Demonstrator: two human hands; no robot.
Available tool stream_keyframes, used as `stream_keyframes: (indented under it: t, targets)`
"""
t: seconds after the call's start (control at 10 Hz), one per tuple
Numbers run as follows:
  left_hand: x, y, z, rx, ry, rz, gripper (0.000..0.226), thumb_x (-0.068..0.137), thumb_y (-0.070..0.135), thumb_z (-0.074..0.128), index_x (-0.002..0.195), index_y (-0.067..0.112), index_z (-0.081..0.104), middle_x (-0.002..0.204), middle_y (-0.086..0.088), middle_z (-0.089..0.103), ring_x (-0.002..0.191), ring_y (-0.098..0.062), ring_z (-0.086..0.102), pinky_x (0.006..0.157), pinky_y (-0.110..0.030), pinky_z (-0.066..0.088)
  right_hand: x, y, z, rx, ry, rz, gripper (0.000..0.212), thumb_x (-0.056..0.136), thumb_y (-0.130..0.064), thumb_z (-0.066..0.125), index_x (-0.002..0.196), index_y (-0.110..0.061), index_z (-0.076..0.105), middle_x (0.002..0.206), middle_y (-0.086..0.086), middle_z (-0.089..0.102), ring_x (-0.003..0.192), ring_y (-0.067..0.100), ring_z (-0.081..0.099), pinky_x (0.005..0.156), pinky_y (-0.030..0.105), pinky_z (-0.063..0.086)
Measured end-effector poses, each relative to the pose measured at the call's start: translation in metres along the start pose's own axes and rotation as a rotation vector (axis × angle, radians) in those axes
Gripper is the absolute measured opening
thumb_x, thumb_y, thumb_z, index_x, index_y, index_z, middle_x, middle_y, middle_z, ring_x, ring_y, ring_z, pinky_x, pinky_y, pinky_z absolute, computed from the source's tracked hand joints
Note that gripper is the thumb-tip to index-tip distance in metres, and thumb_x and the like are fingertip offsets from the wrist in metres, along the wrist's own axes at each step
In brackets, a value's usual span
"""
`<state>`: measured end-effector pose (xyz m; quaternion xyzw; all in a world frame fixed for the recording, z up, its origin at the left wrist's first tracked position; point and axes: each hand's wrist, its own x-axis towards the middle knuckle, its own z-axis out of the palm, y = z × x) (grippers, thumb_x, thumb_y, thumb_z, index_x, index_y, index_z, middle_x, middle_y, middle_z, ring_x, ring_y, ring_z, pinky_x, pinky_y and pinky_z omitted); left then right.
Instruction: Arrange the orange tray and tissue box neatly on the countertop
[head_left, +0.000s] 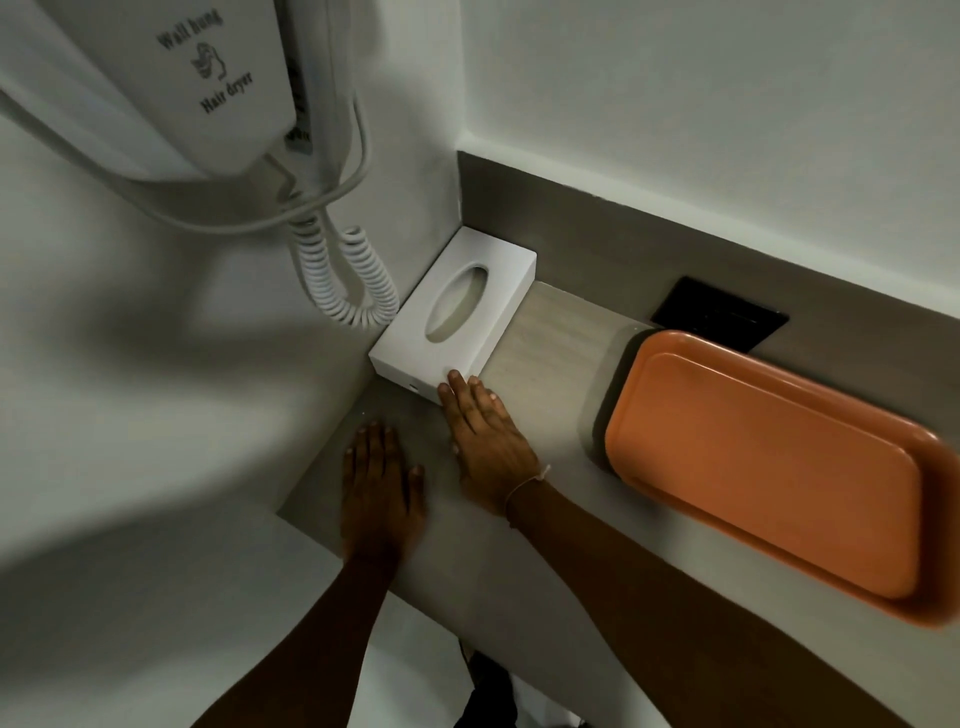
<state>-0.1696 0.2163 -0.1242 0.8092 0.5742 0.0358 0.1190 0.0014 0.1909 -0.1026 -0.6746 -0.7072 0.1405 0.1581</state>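
A white tissue box (453, 312) with an oval slot lies in the back left corner of the grey countertop (561, 525), against the left wall. My right hand (488, 441) lies flat, fingers together, its fingertips touching the box's near right corner. My left hand (379, 488) rests flat on the counter just in front of the box, apart from it and holding nothing. An empty orange tray (769, 467) lies on the counter to the right, along the back wall, its right end running out of view.
A wall-hung white hair dryer (218, 93) with a coiled cord (348, 280) hangs on the left wall above the box. A black socket plate (719, 317) sits in the backsplash behind the tray. The counter's front edge runs below my forearms.
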Motion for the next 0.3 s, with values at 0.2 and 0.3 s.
stream_keyframes:
  t: [0.2, 0.3]
  targets:
    - [-0.006, 0.015, -0.017, -0.039, -0.053, 0.116, 0.067, 0.089, 0.042, 0.026, 0.144, 0.002, 0.025, 0.153, -0.023, 0.025, 0.144, -0.034, 0.017, 0.119, -0.047, 0.012, -0.070, -0.019, -0.057, 0.351, 0.204, 0.218, 0.070, 0.100, -0.022, 0.042, 0.153, -0.017, -0.002, 0.162, -0.001, -0.005, 0.148, 0.009, -0.001, 0.121, 0.033, 0.015]
    - [-0.008, 0.038, -0.019, -0.090, -0.107, 0.288, 0.065, 0.091, 0.041, 0.028, 0.145, 0.005, 0.023, 0.154, -0.020, 0.025, 0.145, -0.031, 0.017, 0.118, -0.042, 0.014, -0.136, -0.032, -0.094, 0.552, 0.456, 0.413, 0.060, 0.099, -0.026, 0.047, 0.152, -0.024, 0.020, 0.161, -0.008, 0.018, 0.146, 0.003, 0.016, 0.117, 0.028, 0.024]
